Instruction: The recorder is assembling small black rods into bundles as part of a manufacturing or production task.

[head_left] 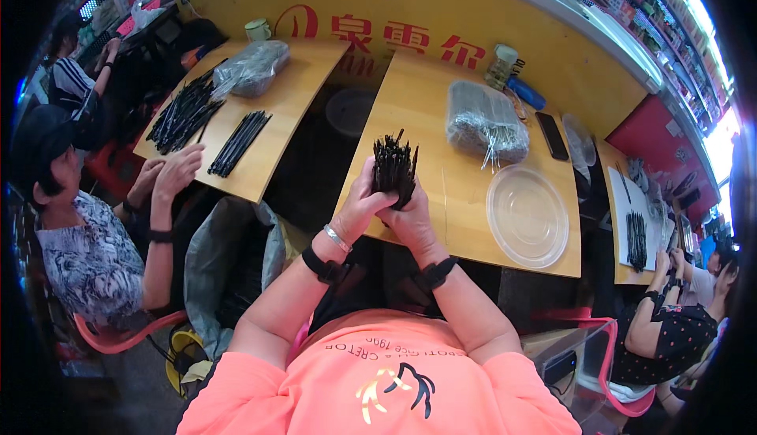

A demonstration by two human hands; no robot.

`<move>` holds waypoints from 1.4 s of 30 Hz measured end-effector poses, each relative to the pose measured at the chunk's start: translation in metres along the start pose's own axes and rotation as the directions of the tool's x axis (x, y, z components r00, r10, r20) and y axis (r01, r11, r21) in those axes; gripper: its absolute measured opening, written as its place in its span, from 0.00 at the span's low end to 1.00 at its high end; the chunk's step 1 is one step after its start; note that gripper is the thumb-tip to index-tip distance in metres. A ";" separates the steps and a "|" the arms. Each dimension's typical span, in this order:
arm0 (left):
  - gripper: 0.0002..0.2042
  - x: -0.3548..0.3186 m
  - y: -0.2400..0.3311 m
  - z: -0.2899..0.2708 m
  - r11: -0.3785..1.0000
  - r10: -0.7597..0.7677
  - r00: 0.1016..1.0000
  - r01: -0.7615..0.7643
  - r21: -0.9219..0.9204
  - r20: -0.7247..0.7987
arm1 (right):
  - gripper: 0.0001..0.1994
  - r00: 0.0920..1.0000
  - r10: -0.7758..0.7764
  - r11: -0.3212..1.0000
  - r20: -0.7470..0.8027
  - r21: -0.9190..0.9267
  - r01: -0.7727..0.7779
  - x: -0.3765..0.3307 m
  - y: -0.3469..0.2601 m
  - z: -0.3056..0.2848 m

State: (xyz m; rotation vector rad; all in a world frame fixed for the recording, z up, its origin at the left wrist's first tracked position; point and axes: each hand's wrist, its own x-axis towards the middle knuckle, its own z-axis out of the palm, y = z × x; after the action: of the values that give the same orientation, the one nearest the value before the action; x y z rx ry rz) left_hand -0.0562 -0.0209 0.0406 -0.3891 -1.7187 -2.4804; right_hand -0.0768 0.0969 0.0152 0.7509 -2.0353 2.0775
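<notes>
A thick bundle of thin black sticks (394, 168) stands upright between my hands, its uneven tips pointing up and away from me, just over the front of the table. My left hand (359, 208) wraps the bundle from the left, the thumb pressed across its lower front. From the right and below, my right hand (415, 222) closes round the same bundle. The bundle's lower end is hidden by my hands. To the right on the table (410, 104) lies a round clear plastic lid or shallow tray (527, 216). Behind it sits a clear plastic bag of thin pale-ended pieces (485, 123).
A jar (501, 66), a blue bottle (526, 93) and a dark phone (552, 136) line the table's far right. On the left table are black sticks in a loose pile (183, 115) and a row (239, 143). A seated co-worker (95, 230) is beside a grey sack (213, 257).
</notes>
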 end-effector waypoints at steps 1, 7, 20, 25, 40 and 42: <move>0.20 -0.001 0.000 -0.001 1.000 -0.001 1.000 0.001 -0.001 -0.006 | 0.23 1.000 0.010 1.000 -0.001 -0.023 -0.010 0.001 -0.003 0.001; 0.26 0.000 0.003 0.006 0.999 0.020 1.000 -0.020 0.034 0.004 | 0.24 0.999 0.052 0.997 -0.006 0.059 -0.051 0.002 0.008 0.004; 0.21 -0.007 -0.010 0.009 0.996 -0.057 0.989 0.047 -0.074 -0.137 | 0.24 0.988 0.151 0.979 0.029 0.132 -0.153 -0.003 -0.001 0.006; 0.30 -0.030 0.029 0.017 0.958 -0.229 0.929 0.268 0.102 -0.292 | 0.21 0.955 0.246 0.929 0.166 0.241 -0.281 -0.012 -0.021 0.017; 0.29 -0.132 0.069 0.000 0.813 -0.415 0.886 0.464 0.352 -0.209 | 0.22 0.454 0.423 0.354 0.784 0.318 -0.879 -0.057 -0.059 0.005; 0.23 -0.143 0.063 -0.017 0.883 -0.309 0.934 0.352 0.310 -0.181 | 0.23 0.469 0.451 0.335 0.759 0.344 -0.877 -0.063 -0.068 0.010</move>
State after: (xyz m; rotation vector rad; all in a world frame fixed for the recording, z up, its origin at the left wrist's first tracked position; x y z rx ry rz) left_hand 0.0934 -0.0689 0.0543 0.1040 -2.2608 -2.2747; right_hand 0.0101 0.1077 0.0482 0.5938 -1.9218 3.7532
